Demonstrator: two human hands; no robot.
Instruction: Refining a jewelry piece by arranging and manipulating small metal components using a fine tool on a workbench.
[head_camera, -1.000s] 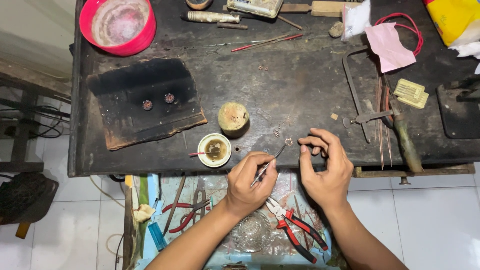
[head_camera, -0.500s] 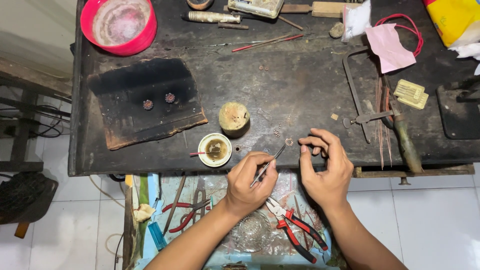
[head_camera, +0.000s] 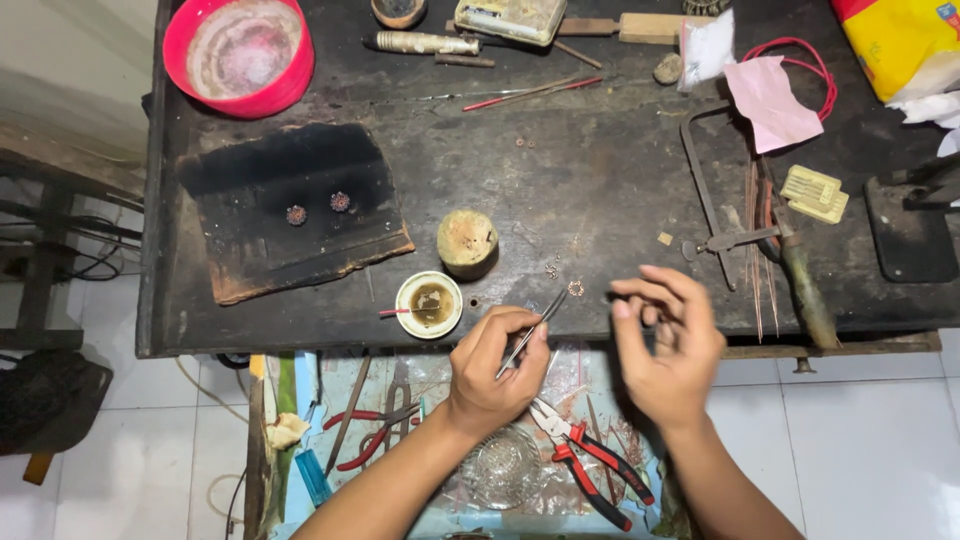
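My left hand (head_camera: 490, 375) grips thin metal tweezers (head_camera: 533, 330) at the front edge of the dark workbench (head_camera: 560, 190). Their tips point up and right toward a tiny round metal piece (head_camera: 575, 288) lying on the bench. My right hand (head_camera: 668, 345) hovers just right of that piece, thumb and forefinger curled close together. Whether anything is pinched between them is too small to see. A few more tiny metal bits (head_camera: 551, 268) lie just beyond the tweezer tips.
A small white cup (head_camera: 429, 304) and a wooden stub (head_camera: 467, 242) stand left of the hands. A charred block (head_camera: 290, 215) carries two small round pieces. A red bowl (head_camera: 238, 55) sits far left, a saw frame (head_camera: 715, 200) at right. Red-handled pliers (head_camera: 590, 465) lie in the drawer below.
My right hand has drifted slightly to the right, away from the tiny round piece. The left hand and tweezers have hardly moved.
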